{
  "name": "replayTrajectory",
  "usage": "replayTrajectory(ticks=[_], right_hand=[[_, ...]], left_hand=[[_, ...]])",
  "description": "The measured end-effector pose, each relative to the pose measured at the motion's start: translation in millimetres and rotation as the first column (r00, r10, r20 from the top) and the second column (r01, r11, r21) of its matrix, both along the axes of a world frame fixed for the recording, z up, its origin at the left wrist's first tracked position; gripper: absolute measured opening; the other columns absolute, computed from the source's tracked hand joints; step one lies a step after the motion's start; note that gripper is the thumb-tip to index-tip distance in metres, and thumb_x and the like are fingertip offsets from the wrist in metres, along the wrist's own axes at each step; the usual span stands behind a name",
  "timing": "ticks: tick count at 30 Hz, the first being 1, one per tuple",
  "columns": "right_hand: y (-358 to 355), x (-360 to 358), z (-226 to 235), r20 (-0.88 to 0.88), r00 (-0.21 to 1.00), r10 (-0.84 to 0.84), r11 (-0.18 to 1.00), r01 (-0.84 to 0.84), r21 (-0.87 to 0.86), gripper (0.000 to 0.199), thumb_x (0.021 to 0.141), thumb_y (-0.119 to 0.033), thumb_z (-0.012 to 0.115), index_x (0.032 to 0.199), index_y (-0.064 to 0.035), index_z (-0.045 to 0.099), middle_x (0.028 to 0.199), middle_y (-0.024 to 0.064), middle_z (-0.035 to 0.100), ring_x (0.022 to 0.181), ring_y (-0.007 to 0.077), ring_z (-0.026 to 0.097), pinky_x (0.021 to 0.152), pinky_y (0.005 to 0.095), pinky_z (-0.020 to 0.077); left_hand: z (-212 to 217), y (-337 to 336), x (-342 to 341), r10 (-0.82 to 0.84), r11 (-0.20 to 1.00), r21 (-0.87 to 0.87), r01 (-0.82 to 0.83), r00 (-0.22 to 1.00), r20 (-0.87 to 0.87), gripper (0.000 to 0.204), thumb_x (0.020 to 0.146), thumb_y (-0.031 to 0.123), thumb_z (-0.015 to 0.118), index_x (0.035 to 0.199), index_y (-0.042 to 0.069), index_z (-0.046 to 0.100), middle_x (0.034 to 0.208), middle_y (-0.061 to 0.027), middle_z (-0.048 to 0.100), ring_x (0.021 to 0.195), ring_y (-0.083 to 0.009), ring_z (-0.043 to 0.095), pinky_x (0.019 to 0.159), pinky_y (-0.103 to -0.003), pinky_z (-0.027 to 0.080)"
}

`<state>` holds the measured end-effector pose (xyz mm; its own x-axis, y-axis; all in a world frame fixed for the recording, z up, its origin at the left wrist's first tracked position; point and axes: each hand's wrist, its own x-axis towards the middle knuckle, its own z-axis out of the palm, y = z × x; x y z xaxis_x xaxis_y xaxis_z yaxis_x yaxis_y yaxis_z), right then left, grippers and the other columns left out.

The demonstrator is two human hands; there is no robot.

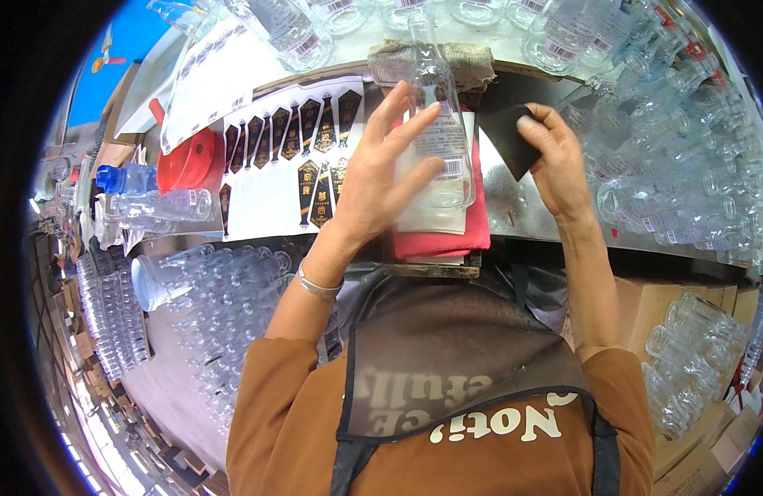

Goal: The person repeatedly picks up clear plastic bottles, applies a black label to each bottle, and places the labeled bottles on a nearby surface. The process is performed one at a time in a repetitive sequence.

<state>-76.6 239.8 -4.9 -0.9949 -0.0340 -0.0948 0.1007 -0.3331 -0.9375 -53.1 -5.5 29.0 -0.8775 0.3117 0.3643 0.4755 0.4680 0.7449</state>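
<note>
A clear glass bottle (454,132) lies on its side in front of me, its neck pointing away across a rolled grey cloth (472,62). A printed label with a barcode shows through or on the glass. Beneath it is a folded pink cloth (478,223) with a white layer on top. My left hand (377,178) hovers at the bottle's left side, fingers spread; whether the fingertips touch the glass I cannot tell. To the right of the bottle, my right hand (559,157) pinches a thin, dark, flat square piece (507,140) between thumb and fingers.
Left of the bottle lies a sheet of black and gold tie-shaped labels (274,186). Beyond it are a white barcode sheet (212,78) and a red round container (187,161). Many glass bottles (679,178) crowd the right side; more (224,306) stand at lower left. Cardboard boxes (641,310) sit lower right.
</note>
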Motion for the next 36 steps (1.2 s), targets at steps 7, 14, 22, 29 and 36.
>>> replayTrajectory(ticks=[7,14,22,29,36], right_hand=[[-23,-21,64,-0.521,0.831,0.197,0.735,0.226,0.639,0.026,0.09,-0.013,0.067,0.112,0.0,0.067,0.097,0.0141,0.073,0.082,0.0215,0.071,0.076,0.0329,0.0561],[-43,-44,103,-0.724,0.535,0.435,0.484,0.539,0.689,0.024,0.086,-0.005,0.069,0.11,-0.0033,0.068,0.099,0.0134,0.071,0.087,0.03,0.068,0.077,0.0355,0.0541],[-75,28,107,-0.231,0.403,0.886,0.238,0.032,0.971,0.012,0.083,-0.006,0.066,0.095,-0.0059,0.066,0.094,0.0111,0.068,0.083,0.0294,0.066,0.075,0.0383,0.0527],[-59,-3,89,-0.57,0.443,0.692,0.47,0.323,0.821,0.018,0.083,-0.002,0.072,0.1,-0.004,0.07,0.093,0.0115,0.07,0.081,0.0258,0.067,0.076,0.0361,0.0544],[-32,-48,96,-0.687,0.599,0.411,0.51,0.474,0.718,0.018,0.084,-0.007,0.073,0.101,-0.0031,0.07,0.096,0.0105,0.072,0.087,0.0229,0.069,0.078,0.0318,0.0546]], left_hand=[[-3,-6,6,-0.002,1.0,-0.005,0.002,1.0,-0.01,0.089,0.079,0.022,0.082,0.152,0.003,0.036,0.157,-0.0242,0.033,0.142,-0.0405,0.039,0.116,-0.043,0.034],[-28,-7,41,0.06,0.998,0.004,-0.06,0.997,0.054,0.125,0.067,0.017,0.091,0.158,-0.002,0.008,0.158,-0.0233,0.033,0.136,-0.0334,0.047,0.109,-0.041,0.041],[-34,9,51,0.194,0.965,0.177,-0.193,0.981,0.008,0.128,0.06,0.014,0.091,0.155,-0.009,0.008,0.15,-0.0229,0.043,0.115,-0.0327,0.059,0.097,-0.039,0.05],[-30,3,51,0.126,0.986,0.115,-0.122,0.992,-0.031,0.126,0.067,0.006,0.087,0.158,-0.003,-0.001,0.146,-0.0229,0.047,0.105,-0.0268,0.062,0.086,-0.035,0.053],[-29,3,52,0.135,0.986,0.087,-0.139,0.989,0.051,0.116,0.073,0.003,0.082,0.159,0.0,0.003,0.141,-0.0205,0.054,0.11,-0.0253,0.062,0.094,-0.037,0.051]])
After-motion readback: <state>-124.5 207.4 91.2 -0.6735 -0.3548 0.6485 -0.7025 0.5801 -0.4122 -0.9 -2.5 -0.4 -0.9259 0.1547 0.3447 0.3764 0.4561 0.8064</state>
